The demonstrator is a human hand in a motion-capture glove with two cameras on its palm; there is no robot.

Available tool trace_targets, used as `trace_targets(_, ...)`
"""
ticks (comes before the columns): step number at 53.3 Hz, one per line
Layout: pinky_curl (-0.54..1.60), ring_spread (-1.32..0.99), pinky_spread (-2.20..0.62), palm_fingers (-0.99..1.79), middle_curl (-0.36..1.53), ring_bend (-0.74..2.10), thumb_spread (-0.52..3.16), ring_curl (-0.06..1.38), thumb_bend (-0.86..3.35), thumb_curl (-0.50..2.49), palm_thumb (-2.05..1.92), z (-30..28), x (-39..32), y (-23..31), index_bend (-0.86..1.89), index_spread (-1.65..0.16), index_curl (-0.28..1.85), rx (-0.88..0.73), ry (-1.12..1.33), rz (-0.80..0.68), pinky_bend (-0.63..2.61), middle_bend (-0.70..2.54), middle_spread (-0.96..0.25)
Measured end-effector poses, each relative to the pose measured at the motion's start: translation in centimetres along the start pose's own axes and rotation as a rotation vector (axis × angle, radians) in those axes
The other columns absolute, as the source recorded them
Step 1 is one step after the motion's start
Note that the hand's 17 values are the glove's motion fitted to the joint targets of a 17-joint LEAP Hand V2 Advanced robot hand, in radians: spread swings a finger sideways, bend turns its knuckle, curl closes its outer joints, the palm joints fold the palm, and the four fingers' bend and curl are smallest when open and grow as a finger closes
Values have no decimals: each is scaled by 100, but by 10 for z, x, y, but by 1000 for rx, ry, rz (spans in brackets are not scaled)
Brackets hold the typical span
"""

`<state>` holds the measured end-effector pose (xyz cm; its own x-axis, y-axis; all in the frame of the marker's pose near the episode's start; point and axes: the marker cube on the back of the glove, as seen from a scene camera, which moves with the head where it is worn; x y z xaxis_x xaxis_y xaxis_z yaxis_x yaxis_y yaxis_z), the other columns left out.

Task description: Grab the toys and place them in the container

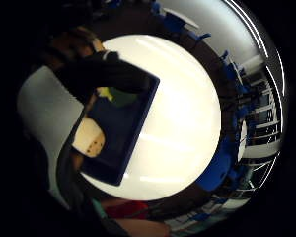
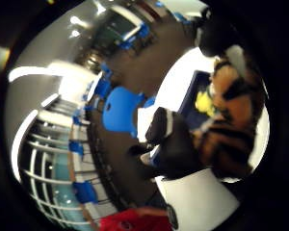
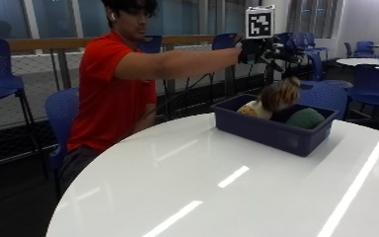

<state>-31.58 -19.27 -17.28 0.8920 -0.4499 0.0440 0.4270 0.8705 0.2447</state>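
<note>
One rectangular dark-blue plastic container (image 3: pixel 275 129), right of centre, holds three soft toys; the gloved right hand (image 3: pixel 258 50) grips a striped orange-brown plush toy (image 3: pixel 280 94) above it

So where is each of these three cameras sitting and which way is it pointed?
Outside view: across the white table, facing the seated person; their right hand is raised above the blue container, a brown striped toy hanging beneath it.
Little finger side palm view: on the palm, looking down at the container on the table; dark glove shows at the edge.
Thumb side palm view: same palm, looking at the striped toy and black fingers.
All three share the container; it holds a green toy.
</note>
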Motion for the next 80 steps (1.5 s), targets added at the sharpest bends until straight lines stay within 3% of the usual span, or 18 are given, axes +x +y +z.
trace_targets(7, 44, -12, -9, -12, 51, 30, 119, 36, -9, 62, -1, 11, 18, 13, 10, -43, 89, -82, 62, -62, 123, 8, -20)
trace_targets(18, 40, 0, 3, -18, 40, 24, 121, 32, -7, 47, -8, 21, 46, 39, 12, -41, 71, -91, 138, -69, 121, 11, -11)
trace_targets(34, 33, 4, 7, -17, 32, 19, 123, 32, -6, 33, -7, 51, 117, 110, 14, -37, 55, -113, 214, 190, 101, 12, -9)
trace_targets(57, 31, 5, 7, -20, 27, 16, 123, 29, -7, 22, -10, 124, 186, 256, 13, -30, 39, -193, 117, 319, 89, 14, -7)
trace_targets(80, 31, 5, 6, -19, 24, 16, 121, 25, -7, 16, -10, 126, 207, 313, 14, -29, 32, -159, 106, 340, 84, 13, -6)
